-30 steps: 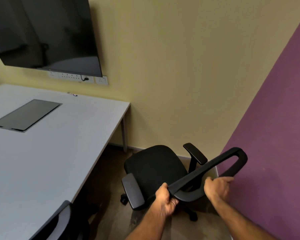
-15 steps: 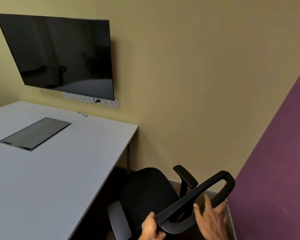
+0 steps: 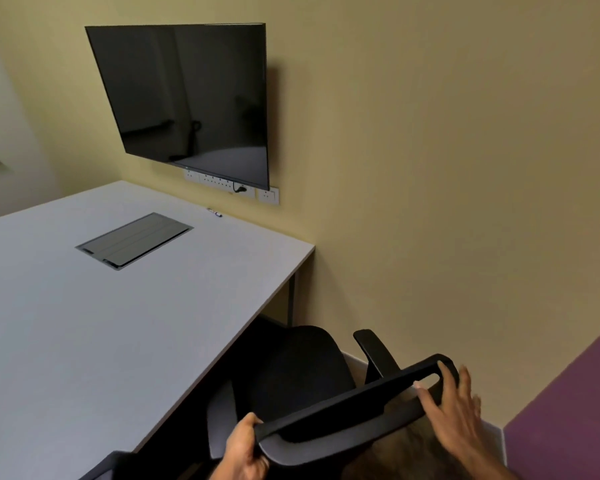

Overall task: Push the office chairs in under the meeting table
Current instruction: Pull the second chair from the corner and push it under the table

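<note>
A black office chair (image 3: 291, 372) stands at the right-hand edge of the pale grey meeting table (image 3: 94, 323), its seat partly under the tabletop. My left hand (image 3: 246, 452) grips the left end of the chair's backrest top bar (image 3: 347, 407). My right hand (image 3: 454, 414) rests flat with spread fingers against the right end of that bar, not wrapped around it. The chair's right armrest (image 3: 374, 348) sticks out toward the wall. Its base and wheels are hidden.
A second dark chair's back (image 3: 118, 465) shows at the bottom edge beside the table. A black screen (image 3: 191, 102) hangs on the yellow wall above a socket strip (image 3: 229, 185). A purple wall (image 3: 568, 417) stands close on the right. A grey cable hatch (image 3: 134, 240) lies in the tabletop.
The chair has rolled in toward the table, its seat now partly beneath the top. My right hand has let go of its grip and now lies open on the bar. The view has tilted upward.
</note>
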Motion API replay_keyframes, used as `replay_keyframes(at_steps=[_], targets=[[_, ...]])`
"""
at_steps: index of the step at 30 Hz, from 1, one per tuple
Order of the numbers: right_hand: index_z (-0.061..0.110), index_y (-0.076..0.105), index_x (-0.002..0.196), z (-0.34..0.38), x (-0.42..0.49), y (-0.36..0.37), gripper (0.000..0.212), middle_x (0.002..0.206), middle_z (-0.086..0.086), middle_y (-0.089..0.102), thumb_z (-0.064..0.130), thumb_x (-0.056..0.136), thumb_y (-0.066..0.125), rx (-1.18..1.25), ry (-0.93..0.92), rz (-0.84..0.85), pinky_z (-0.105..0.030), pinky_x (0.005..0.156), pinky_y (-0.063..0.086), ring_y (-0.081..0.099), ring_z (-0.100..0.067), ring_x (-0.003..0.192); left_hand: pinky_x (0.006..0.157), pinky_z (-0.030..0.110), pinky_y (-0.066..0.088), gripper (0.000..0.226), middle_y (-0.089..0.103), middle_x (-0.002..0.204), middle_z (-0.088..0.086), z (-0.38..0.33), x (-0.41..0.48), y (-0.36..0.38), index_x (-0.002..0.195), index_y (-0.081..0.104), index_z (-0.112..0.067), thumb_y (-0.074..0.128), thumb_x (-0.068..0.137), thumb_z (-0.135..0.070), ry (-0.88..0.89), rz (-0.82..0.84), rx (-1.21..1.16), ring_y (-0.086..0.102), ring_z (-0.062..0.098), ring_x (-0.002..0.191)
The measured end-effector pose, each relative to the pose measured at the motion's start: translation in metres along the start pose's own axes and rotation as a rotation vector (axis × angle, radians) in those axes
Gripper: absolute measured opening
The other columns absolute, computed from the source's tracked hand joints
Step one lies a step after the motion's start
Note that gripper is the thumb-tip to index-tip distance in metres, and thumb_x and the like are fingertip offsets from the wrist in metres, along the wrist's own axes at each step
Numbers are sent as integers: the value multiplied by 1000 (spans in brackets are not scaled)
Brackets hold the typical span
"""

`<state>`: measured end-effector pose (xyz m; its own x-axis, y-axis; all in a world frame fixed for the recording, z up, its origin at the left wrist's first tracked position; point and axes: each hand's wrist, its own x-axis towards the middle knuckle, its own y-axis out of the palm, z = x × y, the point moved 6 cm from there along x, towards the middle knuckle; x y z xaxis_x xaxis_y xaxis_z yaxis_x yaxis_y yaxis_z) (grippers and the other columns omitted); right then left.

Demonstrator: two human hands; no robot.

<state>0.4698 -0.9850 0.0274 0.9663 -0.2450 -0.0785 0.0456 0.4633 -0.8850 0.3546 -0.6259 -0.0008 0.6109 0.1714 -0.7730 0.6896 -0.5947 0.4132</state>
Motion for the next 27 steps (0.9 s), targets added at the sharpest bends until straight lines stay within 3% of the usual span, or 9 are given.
replay_keyframes(at_steps=[3,8,13,18,21,27], targets=[[22,23,159,5,14,11,80,168,-6,-2,54,94,58,127,-5,17,-55,116,32,26,-43,146,68,44,46,22,54,72,18,-4,2,-1,69,50,-4,40,89,-2,-17,-2,-2,52,34,68],[24,13,161,14,43,20,82,167,-8,-7,63,96,44,19,-100,89,-51,122,18,32,-38,146,58,39,39,29,42,58,8,0,4,1,64,38,-16,39,89,-3,-23,-48,-14,41,26,58],[22,10,161,40,65,25,83,168,-12,-9,67,97,37,-89,-187,129,-51,123,9,15,-32,153,60,40,37,30,32,67,5,-13,13,2,66,33,-19,38,90,-2,33,-115,-72,36,24,59],[20,6,162,70,83,30,82,169,-8,-10,67,99,29,-212,-299,113,-46,124,-1,-9,-24,156,53,36,35,32,29,66,2,-29,23,2,67,31,-21,38,90,0,32,-122,-126,32,21,56],[21,8,162,86,95,33,80,169,-6,-8,66,99,27,-256,-351,94,-46,124,-3,-10,-24,155,44,34,40,31,32,63,2,-38,28,4,68,33,-20,38,89,1,21,-104,-143,34,21,54],[23,29,158,122,116,38,60,169,-4,14,50,105,27,-414,-623,74,-45,124,0,-1,-21,156,57,37,39,27,38,63,5,-48,37,13,69,37,-16,40,90,2,25,-109,-140,41,23,56]])
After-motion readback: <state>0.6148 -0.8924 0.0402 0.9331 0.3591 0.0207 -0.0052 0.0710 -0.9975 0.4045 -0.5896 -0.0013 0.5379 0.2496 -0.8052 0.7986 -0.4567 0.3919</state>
